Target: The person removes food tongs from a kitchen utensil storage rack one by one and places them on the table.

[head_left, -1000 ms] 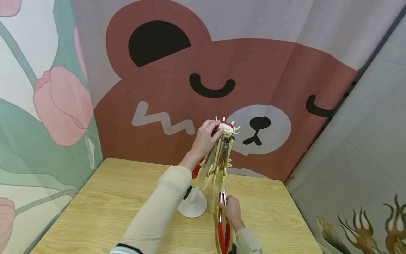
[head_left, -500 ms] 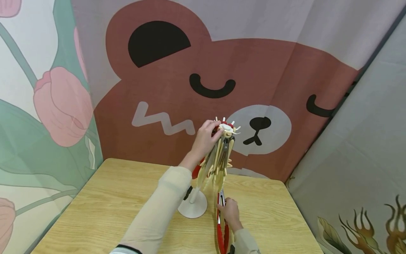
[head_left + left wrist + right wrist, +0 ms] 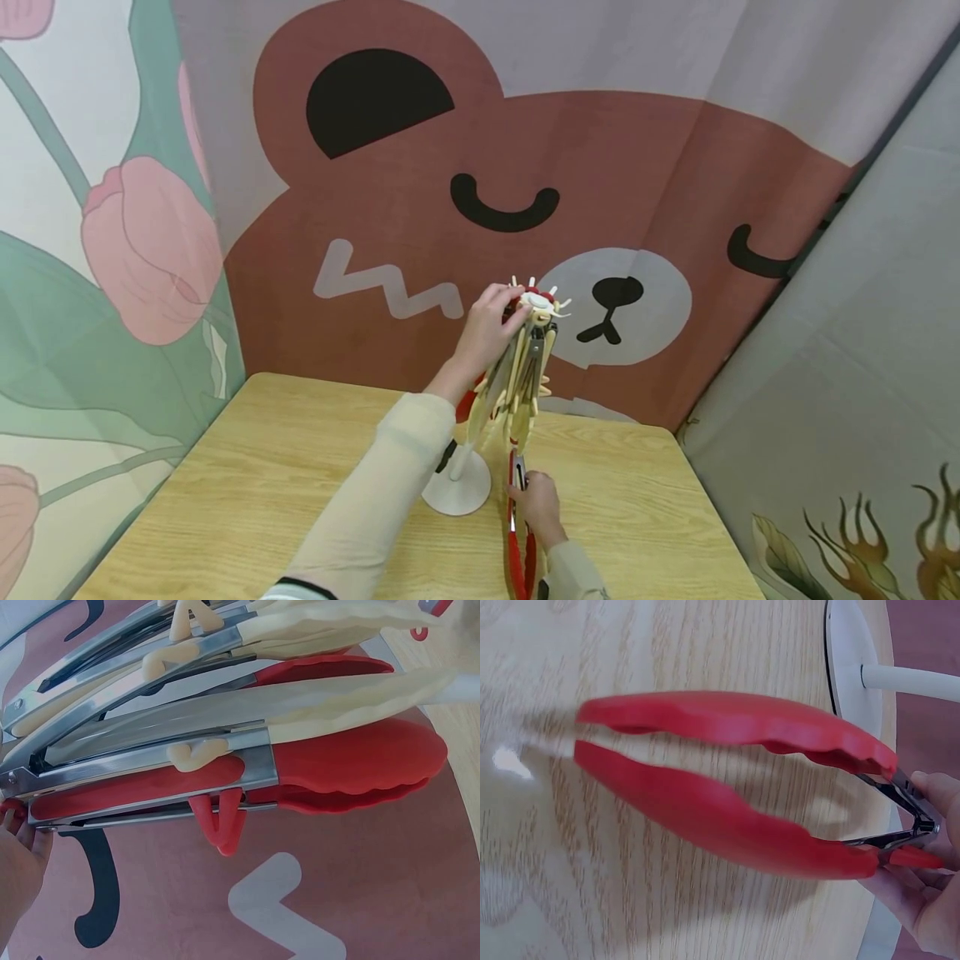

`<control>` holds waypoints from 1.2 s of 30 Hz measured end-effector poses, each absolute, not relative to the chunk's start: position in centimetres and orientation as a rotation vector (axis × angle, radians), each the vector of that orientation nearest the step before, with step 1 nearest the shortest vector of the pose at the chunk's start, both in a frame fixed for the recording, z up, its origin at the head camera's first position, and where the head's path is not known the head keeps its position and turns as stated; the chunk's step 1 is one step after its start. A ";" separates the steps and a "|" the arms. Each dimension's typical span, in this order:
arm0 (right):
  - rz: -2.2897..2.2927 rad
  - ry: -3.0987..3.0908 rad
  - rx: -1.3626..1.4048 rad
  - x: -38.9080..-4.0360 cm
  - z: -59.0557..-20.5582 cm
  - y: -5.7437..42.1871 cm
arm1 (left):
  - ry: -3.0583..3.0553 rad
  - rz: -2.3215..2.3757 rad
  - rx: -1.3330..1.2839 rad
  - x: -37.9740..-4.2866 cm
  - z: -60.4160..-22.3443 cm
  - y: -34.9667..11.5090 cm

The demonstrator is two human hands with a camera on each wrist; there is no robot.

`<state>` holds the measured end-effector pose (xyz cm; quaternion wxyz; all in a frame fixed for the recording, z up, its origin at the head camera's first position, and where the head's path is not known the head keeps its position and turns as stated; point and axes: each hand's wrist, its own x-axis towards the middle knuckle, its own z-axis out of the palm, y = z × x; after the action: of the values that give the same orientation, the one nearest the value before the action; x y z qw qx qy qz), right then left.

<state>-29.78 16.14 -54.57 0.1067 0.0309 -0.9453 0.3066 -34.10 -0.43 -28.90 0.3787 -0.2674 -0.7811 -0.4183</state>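
In the head view my left hand [image 3: 487,329] grips the top of a white stand [image 3: 457,483], thumb and fingers at its white hub [image 3: 538,302]. Several cream-tipped tongs [image 3: 330,626] hang from the hub. A red-tipped pair of tongs [image 3: 352,754] hangs close to the left hand, whose fingers sit at its upper end in the left wrist view. Below, my right hand [image 3: 542,504] holds another pair of red tongs [image 3: 727,825] by the hinge end. Their red heads point down toward me, slightly parted. The exact left finger contact is partly hidden.
The stand's round base rests on a wooden table [image 3: 622,500]. A bear-print curtain [image 3: 420,233] hangs just behind the table. A flowered curtain [image 3: 112,333] closes the left side and a grey one [image 3: 840,375] the right.
My right hand has shifted slightly left with the red tongs, their hinge end coming under the hanging tongs. The left hand stays at the stand's top.
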 end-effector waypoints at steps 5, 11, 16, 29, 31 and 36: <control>0.892 -2.797 0.077 -30.0 -55.0 16.1 | -1.994 -1.054 -0.686 -34.2 -29.0 -0.5; 0.887 -2.795 0.083 -30.1 -55.3 16.0 | -1.987 -1.058 -0.689 -34.2 -28.9 -0.5; 0.891 -2.800 0.074 -30.1 -55.7 15.7 | -1.979 -1.058 -0.694 -34.3 -28.9 -0.4; 0.886 -2.837 0.030 -30.2 -56.0 15.1 | -1.987 -1.052 -0.691 -34.1 -28.9 -0.4; 0.882 -2.847 0.030 -30.2 -56.0 15.1 | -1.986 -1.056 -0.690 -34.1 -28.9 -0.4; 0.876 -2.854 0.036 -30.4 -56.3 14.9 | -1.981 -1.054 -0.688 -34.2 -29.0 -0.5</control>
<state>-30.40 14.89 -56.31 0.0777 0.0120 -0.9530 0.2926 -34.15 -0.45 -29.00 0.3871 -0.2703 -0.7782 -0.4142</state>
